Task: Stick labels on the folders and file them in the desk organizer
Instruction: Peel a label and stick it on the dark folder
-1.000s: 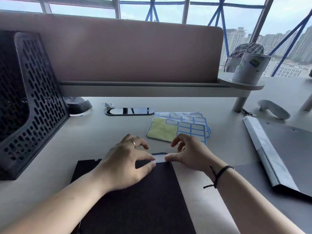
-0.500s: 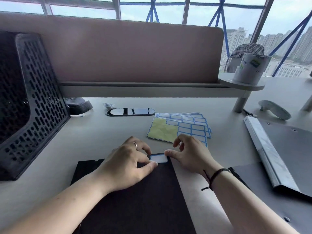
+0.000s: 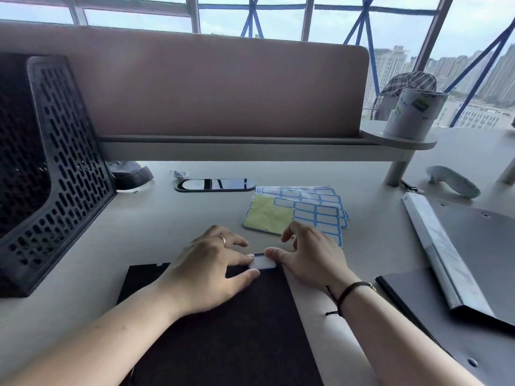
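Note:
A black folder point(image 3: 223, 330) lies flat on the desk in front of me. A small white label with a blue edge point(image 3: 263, 263) sits on its top right corner. My left hand point(image 3: 211, 271) rests on the folder, index fingertip and thumb tip touching the label's left end. My right hand point(image 3: 309, 254) presses its thumb along the label's top edge, its other fingers loosely curled above the desk. Blue-bordered label sheets point(image 3: 306, 210) lie just beyond my hands. The black perforated desk organizer point(image 3: 58, 174) stands at the far left.
Grey folders point(image 3: 479, 263) lie stacked at the right, one with a pale spine. A cable port point(image 3: 214, 185) sits near the shelf. A white cup point(image 3: 409, 112) stands on the shelf's round end, and a white object point(image 3: 451, 183) lies beyond the grey folders.
The label now lies flat on the folder's corner. My right thumb has slid onto its top edge, and my left fingertips stay at its left end.

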Tool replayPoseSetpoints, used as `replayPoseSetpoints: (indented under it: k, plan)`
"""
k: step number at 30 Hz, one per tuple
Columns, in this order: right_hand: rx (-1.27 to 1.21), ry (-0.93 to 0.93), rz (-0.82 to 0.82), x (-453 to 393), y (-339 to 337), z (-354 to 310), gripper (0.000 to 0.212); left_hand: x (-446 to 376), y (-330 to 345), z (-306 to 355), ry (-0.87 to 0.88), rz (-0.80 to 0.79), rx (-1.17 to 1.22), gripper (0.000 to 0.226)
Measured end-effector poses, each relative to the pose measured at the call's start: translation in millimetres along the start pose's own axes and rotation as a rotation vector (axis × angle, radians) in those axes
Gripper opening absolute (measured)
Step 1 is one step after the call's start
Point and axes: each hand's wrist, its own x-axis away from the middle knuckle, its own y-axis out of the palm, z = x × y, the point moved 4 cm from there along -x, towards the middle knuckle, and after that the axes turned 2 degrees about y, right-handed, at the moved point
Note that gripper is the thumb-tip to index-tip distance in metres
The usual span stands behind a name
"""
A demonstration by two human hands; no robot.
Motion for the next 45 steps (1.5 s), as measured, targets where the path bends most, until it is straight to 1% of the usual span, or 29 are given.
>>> replayPoseSetpoints:
  k: [7,10,12,16,20,22,25,27,29,31,39,42,45]
  plan:
    - [-0.003,-0.004,-0.001,-1,-1,1,0.040,2,-4,0,-0.005,0.053,0.022,0.047]
    - [-0.017,-0.040,-0.047,1,-2,1,0.050,2,-6,3,0.040,0.063,0.046,0.033]
    - [0.001,-0.067,-0.078,2,-2,0,0.056,2,-6,6,0.086,0.033,0.058,0.029]
    - [-0.029,-0.071,-0.106,-1,-3,2,0.056,2,-6,7,0.079,0.017,0.072,0.035]
    - [-0.168,-0.035,-0.141,-6,-6,12,0.047,2,-6,7,0.045,0.027,0.087,0.040]
    - [-0.194,-0.031,-0.153,-8,-5,13,0.042,3,-6,6,0.032,0.031,0.089,0.040]
    - [-0.177,-0.018,-0.123,-8,-5,12,0.039,4,-6,4,0.032,0.044,0.057,0.037]
    - [-0.154,0.011,-0.076,-6,-4,9,0.042,3,-6,4,0.035,0.053,0.027,0.040]
    - [-0.053,0.015,-0.027,-2,-2,2,0.050,3,-4,3,0.036,0.019,-0.012,0.047]
    - [0.041,-0.013,0.008,1,1,-4,0.052,2,-2,2,0.023,-0.016,-0.036,0.051]
    - [-0.072,0.027,-0.004,-7,-2,8,0.039,0,-7,3,-0.046,0.017,-0.037,0.052]
    - [-0.084,0.031,0.008,-9,1,10,0.032,2,-10,4,-0.081,-0.010,-0.051,0.051]
    - [-0.117,0.042,0.001,-8,2,11,0.029,4,-18,10,-0.103,-0.113,-0.134,0.046]
